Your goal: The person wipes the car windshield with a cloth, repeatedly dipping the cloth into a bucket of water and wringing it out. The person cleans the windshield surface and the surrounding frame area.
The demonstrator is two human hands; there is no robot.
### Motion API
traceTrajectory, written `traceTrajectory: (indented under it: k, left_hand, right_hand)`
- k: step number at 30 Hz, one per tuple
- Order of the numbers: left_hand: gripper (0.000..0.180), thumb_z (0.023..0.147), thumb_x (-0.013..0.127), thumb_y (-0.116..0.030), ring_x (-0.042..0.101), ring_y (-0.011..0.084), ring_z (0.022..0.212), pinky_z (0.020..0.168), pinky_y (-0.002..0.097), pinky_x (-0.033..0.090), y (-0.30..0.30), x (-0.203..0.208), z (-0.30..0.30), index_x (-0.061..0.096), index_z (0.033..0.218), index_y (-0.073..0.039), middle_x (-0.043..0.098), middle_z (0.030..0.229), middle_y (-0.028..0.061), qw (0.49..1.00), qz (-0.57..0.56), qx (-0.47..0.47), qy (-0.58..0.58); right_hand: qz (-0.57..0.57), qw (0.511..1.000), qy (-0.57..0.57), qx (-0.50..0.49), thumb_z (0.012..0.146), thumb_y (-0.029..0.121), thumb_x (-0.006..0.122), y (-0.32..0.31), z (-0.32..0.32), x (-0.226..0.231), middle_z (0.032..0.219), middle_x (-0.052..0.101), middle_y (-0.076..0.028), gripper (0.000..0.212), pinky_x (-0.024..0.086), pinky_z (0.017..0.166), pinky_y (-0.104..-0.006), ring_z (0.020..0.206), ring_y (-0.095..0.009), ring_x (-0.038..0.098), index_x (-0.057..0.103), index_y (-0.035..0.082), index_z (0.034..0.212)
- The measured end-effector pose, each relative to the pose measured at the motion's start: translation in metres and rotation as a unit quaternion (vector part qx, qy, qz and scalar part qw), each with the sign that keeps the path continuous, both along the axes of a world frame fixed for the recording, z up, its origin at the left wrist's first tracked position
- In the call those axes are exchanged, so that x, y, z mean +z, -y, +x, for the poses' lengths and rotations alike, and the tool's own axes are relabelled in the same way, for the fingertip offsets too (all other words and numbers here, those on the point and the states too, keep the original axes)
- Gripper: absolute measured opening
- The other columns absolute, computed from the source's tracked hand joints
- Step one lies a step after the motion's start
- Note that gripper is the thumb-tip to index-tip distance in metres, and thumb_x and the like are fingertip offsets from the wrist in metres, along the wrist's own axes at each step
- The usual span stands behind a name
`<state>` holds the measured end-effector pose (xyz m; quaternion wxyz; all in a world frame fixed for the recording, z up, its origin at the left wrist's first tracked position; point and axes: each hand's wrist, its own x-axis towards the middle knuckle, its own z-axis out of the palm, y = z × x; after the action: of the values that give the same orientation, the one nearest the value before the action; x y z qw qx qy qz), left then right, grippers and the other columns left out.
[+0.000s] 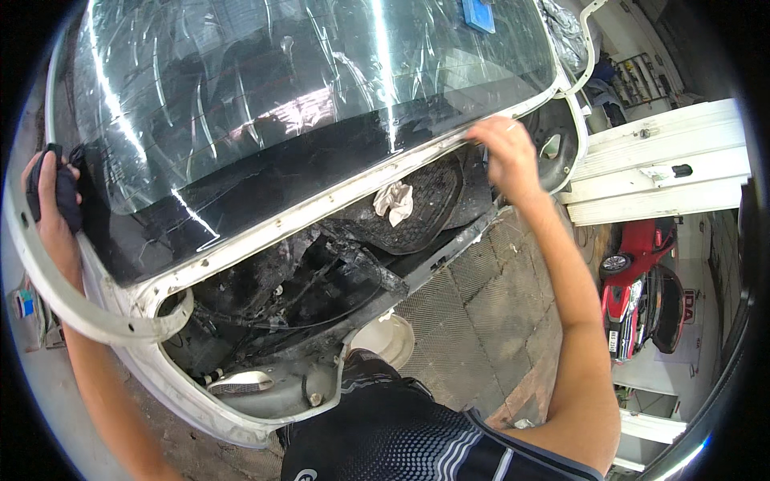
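A large car window (297, 120), streaked with light reflections, slopes in front of me. Along its lower edge runs a scuffed white metal frame (321, 210). At the far left, my left hand (53, 196) is closed around a dark bundle that looks like black cloth (67, 191), beside the window's side edge. My right hand (509, 156) is at the right end of the lower frame. Its fingers are bent together against the edge between glass and frame; anything pinched in them is hidden.
Below the frame lies a dark, dirty car cavity (297, 272) with a crumpled pale rag (393, 202). A curved white metal arm (104, 317) arches at left. A blue object (479, 14) rests on the glass. A pale round tub (385, 341) and red car (634, 280) stand beyond.
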<state>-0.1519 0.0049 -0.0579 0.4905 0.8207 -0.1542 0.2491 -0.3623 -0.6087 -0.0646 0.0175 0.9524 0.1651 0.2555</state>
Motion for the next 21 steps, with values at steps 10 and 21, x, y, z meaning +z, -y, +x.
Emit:
traceTrajectory:
  k: [10, 21]
  left_hand:
    - [0.039, 0.111, 0.049, -0.024, 0.068, 0.0146, 0.103, 0.077, 0.0217, 0.051, -0.062, -0.029, 0.022, 0.063, 0.139, 0.000, 0.070, 0.127, 0.0087, 0.995, 0.098, -0.014, 0.008]
    - [0.037, 0.112, 0.045, -0.024, 0.063, 0.0131, 0.090, 0.077, 0.0252, 0.048, -0.082, -0.034, 0.017, 0.067, 0.127, 0.002, 0.072, 0.118, 0.0092, 1.000, 0.020, 0.015, 0.002]
  right_hand:
    - [-0.063, 0.987, -0.053, -0.138, 0.082, -0.013, 0.055, 0.201, 0.011, 0.013, 0.108, 0.075, -0.012, 0.037, 0.051, 0.111, -0.0448, 0.113, -0.035, 0.070, 0.073, 0.006, 0.107]
    - [-0.004, 0.999, 0.027, -0.016, 0.078, -0.011, 0.058, 0.104, 0.006, -0.012, 0.101, 0.076, -0.008, 0.035, 0.054, 0.106, -0.0480, 0.104, -0.029, 0.073, 0.076, 0.006, 0.103]
